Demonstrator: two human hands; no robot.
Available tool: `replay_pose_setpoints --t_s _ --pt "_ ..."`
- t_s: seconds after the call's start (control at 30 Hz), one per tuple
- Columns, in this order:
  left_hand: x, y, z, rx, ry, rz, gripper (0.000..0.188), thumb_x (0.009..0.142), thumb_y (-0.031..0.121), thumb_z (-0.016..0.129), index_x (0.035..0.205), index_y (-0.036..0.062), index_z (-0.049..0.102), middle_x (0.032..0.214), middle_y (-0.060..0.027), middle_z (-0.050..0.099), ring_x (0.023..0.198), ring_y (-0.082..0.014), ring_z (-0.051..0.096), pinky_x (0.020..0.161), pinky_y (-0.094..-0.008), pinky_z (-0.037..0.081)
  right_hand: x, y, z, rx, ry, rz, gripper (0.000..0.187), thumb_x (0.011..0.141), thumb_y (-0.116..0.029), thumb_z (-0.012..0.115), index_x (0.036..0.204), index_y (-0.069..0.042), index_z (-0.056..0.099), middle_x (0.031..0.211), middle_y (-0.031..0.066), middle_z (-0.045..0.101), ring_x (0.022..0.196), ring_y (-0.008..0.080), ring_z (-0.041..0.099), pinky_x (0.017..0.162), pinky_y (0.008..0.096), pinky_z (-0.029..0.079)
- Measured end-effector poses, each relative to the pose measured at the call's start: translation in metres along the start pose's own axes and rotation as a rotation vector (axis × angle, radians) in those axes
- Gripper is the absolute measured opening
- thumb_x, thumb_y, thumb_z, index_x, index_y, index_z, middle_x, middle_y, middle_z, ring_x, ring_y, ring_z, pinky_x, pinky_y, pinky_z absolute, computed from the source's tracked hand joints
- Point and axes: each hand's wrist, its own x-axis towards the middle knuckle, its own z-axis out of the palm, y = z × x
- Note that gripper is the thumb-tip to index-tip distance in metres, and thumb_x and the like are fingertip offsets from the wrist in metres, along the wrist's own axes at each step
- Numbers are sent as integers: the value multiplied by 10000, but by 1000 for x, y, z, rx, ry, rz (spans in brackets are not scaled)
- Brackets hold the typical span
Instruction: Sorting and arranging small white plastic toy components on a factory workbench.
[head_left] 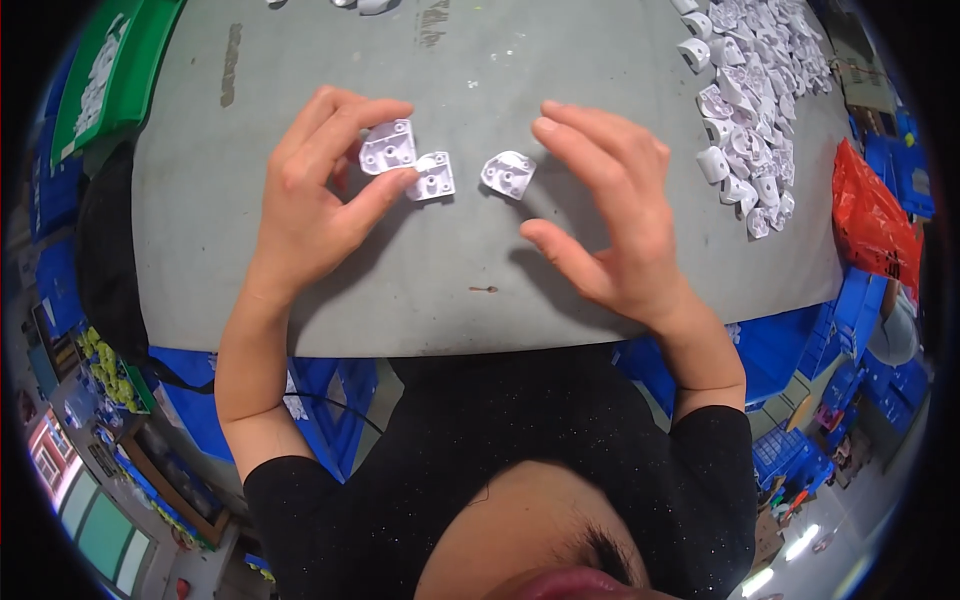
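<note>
My left hand (318, 190) pinches a small white plastic part (386, 148) between its fingers and thumb, with the hollow, ribbed side showing. A second such part (434, 177) lies against its lower right corner, close to my thumb tip. To the right is a third white part (508, 175) with a rounded edge, apart from the other two. My right hand (620, 210) hovers beside that one, open, with thumb and fingers spread and nothing between them.
A large heap of similar white parts (745, 110) covers the grey table's (450, 270) right side. At the far left stands a green bin (135, 70) with white pieces. Blue crates (770, 350) sit below the front edge, and a red plastic bag (870, 215) hangs at the right.
</note>
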Motion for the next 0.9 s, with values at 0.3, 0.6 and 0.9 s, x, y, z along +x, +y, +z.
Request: replay_pose_setpoints --t_s 0.3,0.6,0.9 --pt "-1 2 4 -35 13 126 465 728 79 789 1165 84 629 956 -67 608 766 -202 587 642 -297 486 0 -2 30 -161 -124 -43 711 706 -164 819 1353 -47 546 1320 120 591 1133 276 570 972 406 368" --pt "-12 0 9 -47 112 406 375 708 148 831 989 85 589 940 -42 619 669 -144 499 554 -271 408 -4 -8 21 342 -133 58 464 808 14 735 1244 -25 581 1111 102 628 990 218 613 827 339 464" --pt "-48 32 47 131 223 919 212 884 336 673 941 132 655 1025 18 591 787 -120 550 645 -302 397 -38 -41 36 1884 -497 807 383 1029 -395 520 1125 -25 545 843 74 599 661 133 590 577 251 484"
